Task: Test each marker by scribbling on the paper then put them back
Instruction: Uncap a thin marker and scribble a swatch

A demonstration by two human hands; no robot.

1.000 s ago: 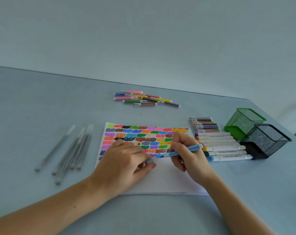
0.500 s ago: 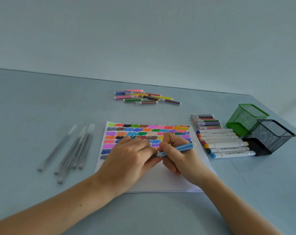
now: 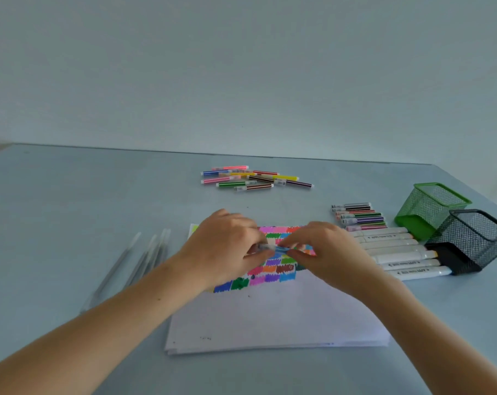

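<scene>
Now both hands, left (image 3: 224,246) and right (image 3: 327,252), pinch the blue marker (image 3: 280,249) between them

Both hands, left (image 3: 224,249) and right (image 3: 331,252), pinch a blue marker (image 3: 280,249) above the scribbled paper (image 3: 270,317).

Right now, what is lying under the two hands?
The paper with colored scribbles. The left hand and right hand cover part of the scribbles.
</scene>
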